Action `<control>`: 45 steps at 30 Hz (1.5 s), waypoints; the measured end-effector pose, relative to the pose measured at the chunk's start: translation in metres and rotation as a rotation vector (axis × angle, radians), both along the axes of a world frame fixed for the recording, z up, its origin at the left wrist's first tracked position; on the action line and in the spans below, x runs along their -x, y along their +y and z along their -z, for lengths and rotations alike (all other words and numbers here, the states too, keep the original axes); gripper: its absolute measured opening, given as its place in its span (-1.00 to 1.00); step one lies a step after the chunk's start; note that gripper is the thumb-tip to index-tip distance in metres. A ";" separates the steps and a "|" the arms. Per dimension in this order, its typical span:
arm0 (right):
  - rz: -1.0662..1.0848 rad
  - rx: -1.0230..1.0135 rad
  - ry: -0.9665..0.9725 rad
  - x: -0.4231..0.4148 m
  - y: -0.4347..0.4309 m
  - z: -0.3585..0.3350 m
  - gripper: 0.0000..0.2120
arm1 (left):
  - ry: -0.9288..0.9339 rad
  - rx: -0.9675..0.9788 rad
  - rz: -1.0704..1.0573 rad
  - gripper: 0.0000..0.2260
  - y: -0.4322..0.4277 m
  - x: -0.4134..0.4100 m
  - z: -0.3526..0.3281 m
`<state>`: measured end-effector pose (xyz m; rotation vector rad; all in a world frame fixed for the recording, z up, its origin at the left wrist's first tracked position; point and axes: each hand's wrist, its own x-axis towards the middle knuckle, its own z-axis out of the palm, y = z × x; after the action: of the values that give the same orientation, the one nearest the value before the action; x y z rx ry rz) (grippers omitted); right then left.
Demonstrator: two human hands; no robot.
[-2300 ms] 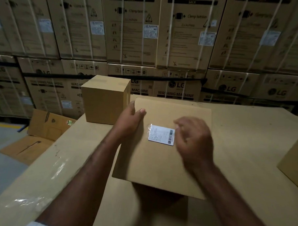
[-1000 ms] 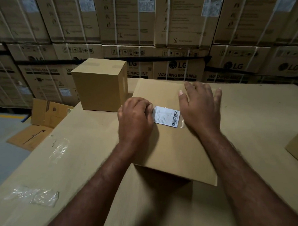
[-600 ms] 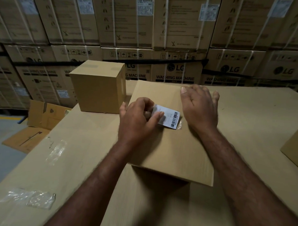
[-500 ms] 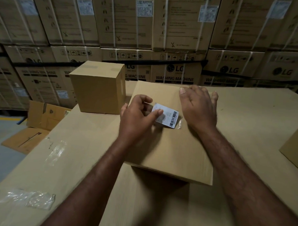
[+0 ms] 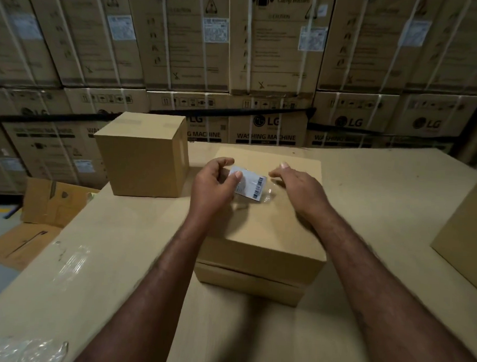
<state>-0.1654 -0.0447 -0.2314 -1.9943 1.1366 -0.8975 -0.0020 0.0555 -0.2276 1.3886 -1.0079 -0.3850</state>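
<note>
A closed cardboard box [image 5: 267,237] sits in front of me on a large cardboard-covered surface [image 5: 381,203]. A white barcode label in a clear plastic sleeve [image 5: 249,184] lies tilted on the box top, its left end lifted. My left hand [image 5: 213,189] pinches the label's left end between thumb and fingers. My right hand [image 5: 295,188] hovers just right of the label above the box top, fingers bent loosely and pointing left, holding nothing.
A smaller closed carton [image 5: 143,154] stands at the back left of the surface. Another box edge [image 5: 464,240] shows at the right. Crumpled clear plastic [image 5: 19,352] lies near the front left corner. Stacked washing machine cartons [image 5: 267,59] fill the background; flattened cardboard [image 5: 36,221] lies on the floor.
My left hand went from pressing on the label to pinching and lifting its left end. My right hand lifted off the box top and curled its fingers. The camera view pulled back.
</note>
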 end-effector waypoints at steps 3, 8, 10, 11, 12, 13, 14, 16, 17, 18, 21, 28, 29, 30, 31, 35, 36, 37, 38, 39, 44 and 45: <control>-0.037 -0.082 -0.076 -0.001 -0.004 -0.004 -0.46 | 0.033 0.003 0.023 -0.84 -0.005 -0.004 0.000; -0.196 -0.143 -0.170 0.000 -0.012 -0.005 -0.78 | 0.071 0.021 0.064 -0.96 -0.015 -0.008 0.001; -0.264 -0.181 -0.227 0.002 -0.014 -0.007 -0.87 | 0.071 0.020 0.080 -0.96 -0.019 -0.010 0.001; -0.280 -0.197 -0.240 0.003 -0.015 -0.008 -0.88 | 0.071 0.016 0.089 -0.95 -0.022 -0.011 0.001; -0.282 -0.201 -0.233 0.004 -0.015 -0.008 -0.88 | 0.076 0.011 0.096 -0.95 -0.024 -0.012 0.001; -0.270 -0.196 -0.213 0.004 -0.017 -0.008 -0.88 | 0.081 0.004 0.101 -0.95 -0.027 -0.013 0.001; -0.255 -0.182 -0.192 0.003 -0.018 -0.007 -0.88 | 0.084 0.000 0.106 -0.96 -0.030 -0.014 0.001; -0.214 -0.126 -0.144 -0.002 -0.024 -0.003 -0.88 | 0.085 -0.010 0.108 -0.95 -0.036 -0.016 0.002; -0.189 -0.087 -0.115 -0.004 -0.028 -0.001 -0.88 | 0.086 -0.016 0.108 -0.95 -0.040 -0.017 0.001; -0.169 -0.050 -0.096 -0.006 -0.032 0.000 -0.87 | 0.089 -0.025 0.108 -0.94 -0.043 -0.018 0.001; -0.140 -0.052 -0.179 -0.007 -0.043 0.004 -0.83 | 0.109 -0.056 0.098 -0.91 -0.054 -0.019 0.001; -0.067 -0.023 -0.208 -0.005 -0.053 0.010 -0.80 | 0.115 -0.064 0.049 -0.88 -0.066 -0.019 0.005; -0.057 -0.012 -0.202 -0.005 -0.054 0.010 -0.79 | 0.116 -0.065 0.047 -0.87 -0.066 -0.019 0.005; -0.048 -0.003 -0.198 -0.005 -0.054 0.010 -0.79 | 0.119 -0.067 0.047 -0.87 -0.066 -0.018 0.005; -0.040 0.001 -0.196 -0.005 -0.054 0.010 -0.78 | 0.125 -0.072 0.047 -0.87 -0.066 -0.018 0.004; -0.008 0.012 -0.176 -0.005 -0.054 0.010 -0.75 | 0.141 -0.081 0.047 -0.87 -0.066 -0.018 0.004; -0.001 0.014 -0.166 -0.005 -0.054 0.010 -0.74 | 0.144 -0.084 0.048 -0.88 -0.065 -0.017 0.002; 0.007 0.018 -0.157 -0.004 -0.054 0.010 -0.73 | 0.148 -0.093 0.049 -0.89 -0.065 -0.017 0.001; 0.013 0.027 -0.149 -0.004 -0.055 0.009 -0.73 | 0.147 -0.103 0.051 -0.89 -0.064 -0.017 0.001; 0.019 0.036 -0.142 -0.004 -0.054 0.009 -0.72 | 0.145 -0.116 0.051 -0.90 -0.064 -0.017 0.000; 0.042 0.066 -0.138 -0.004 -0.053 0.007 -0.71 | 0.183 -0.144 0.032 -0.87 -0.070 -0.016 -0.004; 0.045 0.065 -0.150 -0.004 -0.053 0.007 -0.71 | 0.192 -0.155 0.031 -0.88 -0.072 -0.015 -0.005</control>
<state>-0.1615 -0.0976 -0.2386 -1.9234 1.0842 -1.1009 0.0135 -0.0165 -0.2223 1.4448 -0.8567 -0.6183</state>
